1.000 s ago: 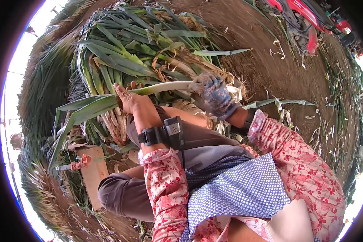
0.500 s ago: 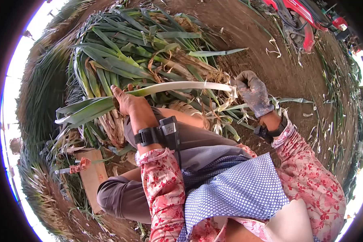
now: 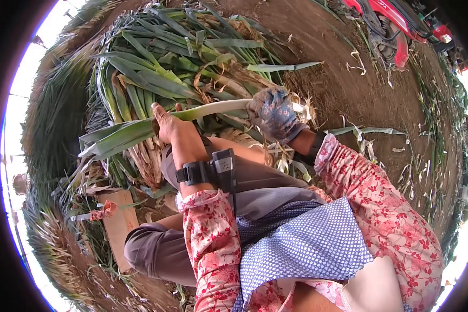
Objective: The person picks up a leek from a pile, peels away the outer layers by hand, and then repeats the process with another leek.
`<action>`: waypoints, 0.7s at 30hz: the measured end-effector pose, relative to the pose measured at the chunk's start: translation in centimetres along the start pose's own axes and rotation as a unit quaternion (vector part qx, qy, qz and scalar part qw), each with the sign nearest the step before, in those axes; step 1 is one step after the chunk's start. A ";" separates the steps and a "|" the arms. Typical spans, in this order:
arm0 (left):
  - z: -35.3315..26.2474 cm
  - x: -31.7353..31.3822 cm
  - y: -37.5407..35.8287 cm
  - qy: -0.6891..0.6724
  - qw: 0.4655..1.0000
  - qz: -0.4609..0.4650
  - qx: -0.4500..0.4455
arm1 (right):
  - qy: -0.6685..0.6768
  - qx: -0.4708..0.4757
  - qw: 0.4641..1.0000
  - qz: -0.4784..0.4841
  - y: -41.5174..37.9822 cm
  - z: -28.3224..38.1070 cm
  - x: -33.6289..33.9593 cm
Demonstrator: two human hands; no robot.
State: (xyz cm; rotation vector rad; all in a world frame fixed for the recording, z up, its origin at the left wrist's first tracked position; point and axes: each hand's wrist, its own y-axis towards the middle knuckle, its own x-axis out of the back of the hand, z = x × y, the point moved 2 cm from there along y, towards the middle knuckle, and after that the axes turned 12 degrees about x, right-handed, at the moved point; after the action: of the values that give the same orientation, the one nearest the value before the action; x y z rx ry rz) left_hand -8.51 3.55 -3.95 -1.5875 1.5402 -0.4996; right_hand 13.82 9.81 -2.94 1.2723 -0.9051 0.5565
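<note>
A long leek point(image 3: 213, 108) lies across both hands, its green leaves at the left and its white root end at the right. My bare left hand point(image 3: 167, 124) is closed round the green part. The white stem is in the grip of my gloved right hand point(image 3: 275, 114), and the root end sticks out past it. Behind the leek is a large heap of leeks point(image 3: 151, 67) with green leaves and dry outer skins.
At the lower left a knife with an orange-wrapped handle point(image 3: 104, 210) lies on a wooden board point(image 3: 120, 234). More leeks point(image 3: 52, 125) are piled at the far left. A red machine point(image 3: 390, 21) stands at the upper right. Peeled scraps point(image 3: 366, 131) litter the soil.
My right hand has moved left from the root end onto the white stem and closed round it. My left hand and the leek have shifted slightly to the right.
</note>
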 end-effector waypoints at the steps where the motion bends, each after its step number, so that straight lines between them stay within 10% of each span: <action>1: 0.1 0.1 0.3 -0.004 1.000 0.010 -0.011 | -0.011 0.000 1.000 -0.007 0.0 -0.4 -0.5; 9: -0.4 0.7 -0.7 0.042 0.997 0.040 -0.040 | -0.103 -0.081 0.978 0.165 -11.1 -3.6 6.0; 13: -0.4 0.6 -0.2 0.071 0.996 0.038 -0.037 | -0.162 -0.444 0.810 0.347 -22.3 -9.6 10.7; 16: -0.3 0.6 -3.9 0.070 0.989 0.101 -0.078 | -0.034 -0.517 0.783 0.344 -23.1 -9.7 12.4; 19: -0.4 0.5 -3.9 0.098 0.989 0.100 -0.044 | 0.081 -0.385 0.880 0.267 -22.2 -8.3 5.9; 21: -0.3 0.8 -2.5 0.108 0.983 0.133 -0.065 | 0.246 -0.473 0.785 0.316 -16.3 -5.4 3.7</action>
State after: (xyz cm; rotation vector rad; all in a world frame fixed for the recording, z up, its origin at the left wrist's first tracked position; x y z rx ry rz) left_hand -7.05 2.48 -2.06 -1.4287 1.9527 -0.4383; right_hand 30.19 10.68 -9.34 -0.1352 -0.9494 0.7600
